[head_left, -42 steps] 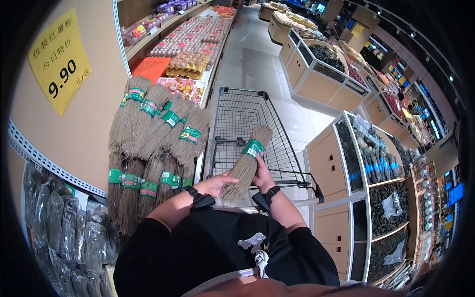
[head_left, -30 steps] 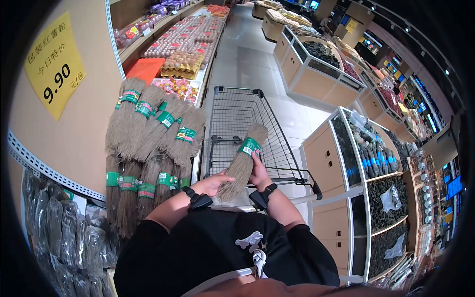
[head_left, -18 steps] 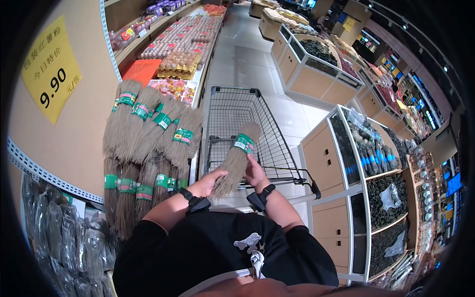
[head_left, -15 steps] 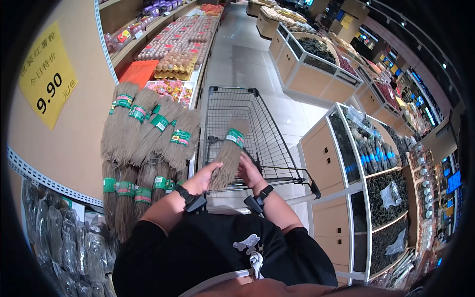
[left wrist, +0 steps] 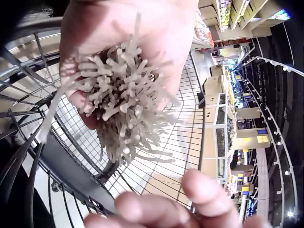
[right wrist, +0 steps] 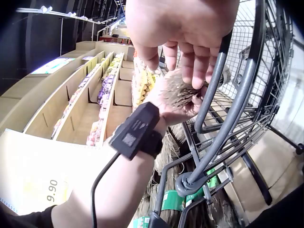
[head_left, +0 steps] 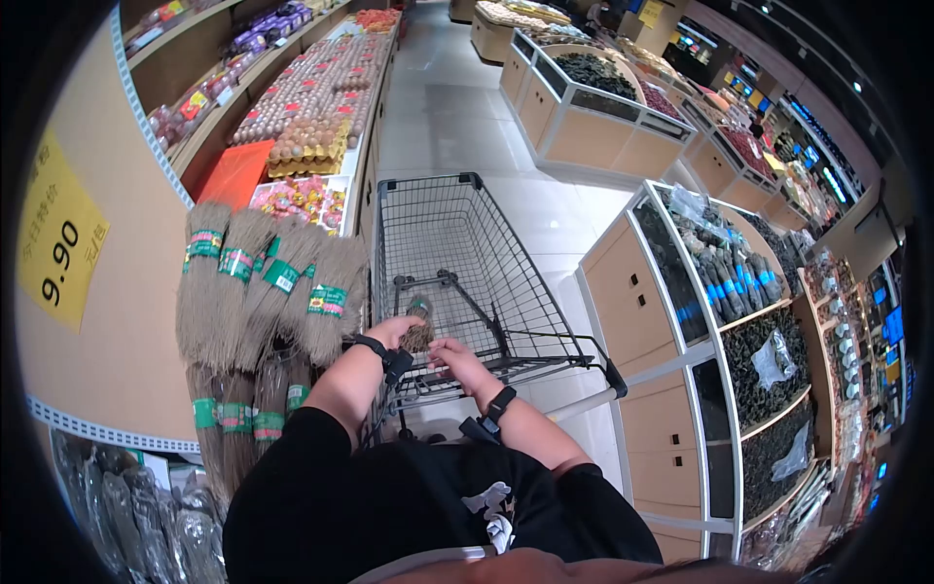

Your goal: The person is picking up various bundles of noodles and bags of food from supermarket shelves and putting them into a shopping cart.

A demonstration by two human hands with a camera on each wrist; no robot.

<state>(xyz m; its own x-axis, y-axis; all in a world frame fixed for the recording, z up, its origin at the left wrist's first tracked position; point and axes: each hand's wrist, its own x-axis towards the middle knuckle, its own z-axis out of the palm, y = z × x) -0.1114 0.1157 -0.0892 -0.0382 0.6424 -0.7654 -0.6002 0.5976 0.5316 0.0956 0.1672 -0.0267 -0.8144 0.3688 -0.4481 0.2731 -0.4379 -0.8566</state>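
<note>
A bundle of dried sweet potato noodles (head_left: 418, 338) with a green band is in the left hand (head_left: 393, 332), lowered into the near end of the wire shopping cart (head_left: 471, 181). In the left wrist view, the pale cut ends of the noodles (left wrist: 127, 107) point toward the camera, with the palm and fingers curled round the bundle. The right hand (head_left: 459, 362) hovers close by over the cart's near rim, its fingers loosely extended and holding nothing. Those fingers overlap the bundle (right wrist: 178, 92) in the right wrist view.
Stacked noodle bundles (head_left: 268, 277) stand left of the cart. Egg trays (head_left: 311, 107) line the shelf beyond, and a yellow price sign (head_left: 63, 234) hangs at far left. A wooden display cabinet (head_left: 632, 302) with dark dried goods flanks the cart's right side.
Both hands have moved down and left, and the noodle bundle has gone from above the cart to down inside it. The right hand has let go. The head view has shifted rightward.
</note>
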